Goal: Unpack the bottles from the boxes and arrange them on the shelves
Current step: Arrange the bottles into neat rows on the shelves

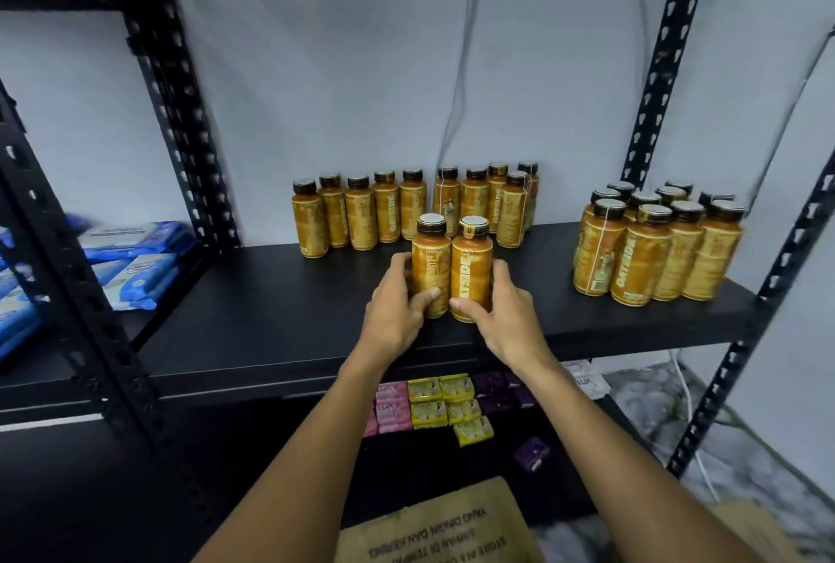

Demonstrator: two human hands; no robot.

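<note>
The left hand (397, 305) and right hand (501, 309) each wrap around one orange bottle (431, 264) (471, 268), side by side on the black shelf (271, 305).

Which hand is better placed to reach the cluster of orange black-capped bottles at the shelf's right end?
Right, probably. The right hand, gripping the right orange bottle, sits nearer that cluster; the left hand, gripping the left orange bottle, is farther.
</note>
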